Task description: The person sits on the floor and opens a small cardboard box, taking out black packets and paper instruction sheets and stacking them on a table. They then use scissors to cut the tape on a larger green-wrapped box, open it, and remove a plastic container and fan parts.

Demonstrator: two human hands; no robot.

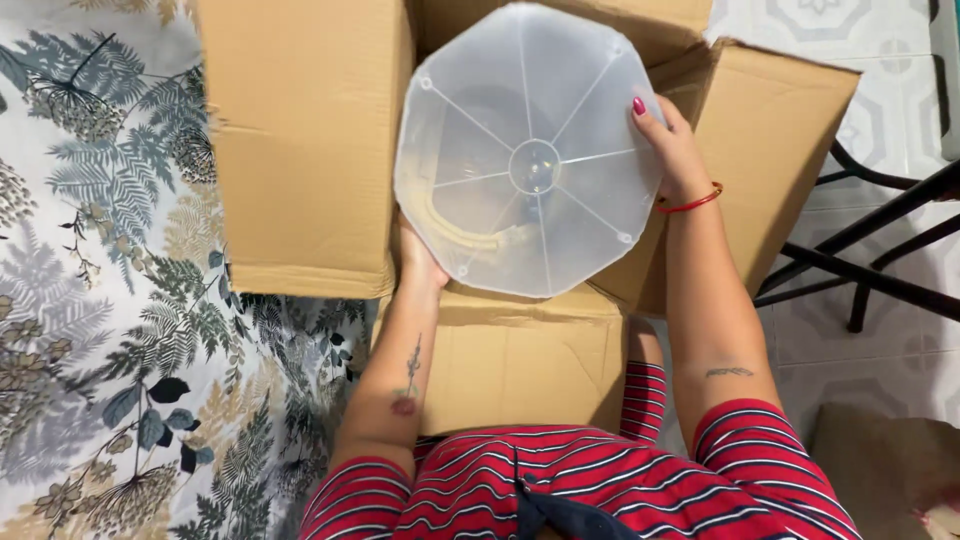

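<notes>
Nearest me is my red striped top (pixel 560 490), and just beyond it the near flap of the cardboard box (pixel 520 355), which I take as my landmark. My left hand (pixel 420 262) reaches over that flap and grips the near edge of the clear plastic cover (pixel 530 150) from below, fingers mostly hidden under it, so I cannot tell how far they curl. My right hand (pixel 672 150) clasps the cover's right rim, thumb on top, with a red string bracelet (pixel 692 203) at the wrist. Held by two opposite edges, the wide, ribbed, many-sided cover stays level above the open box, its flaps folded outward to leave the opening free. Through the plastic something pale and curved shows inside the box. Left of the box lies a leaf-patterned cloth (pixel 110 300); right of it, dark chair legs (pixel 870 260) stand on the tiled floor (pixel 880 70).
</notes>
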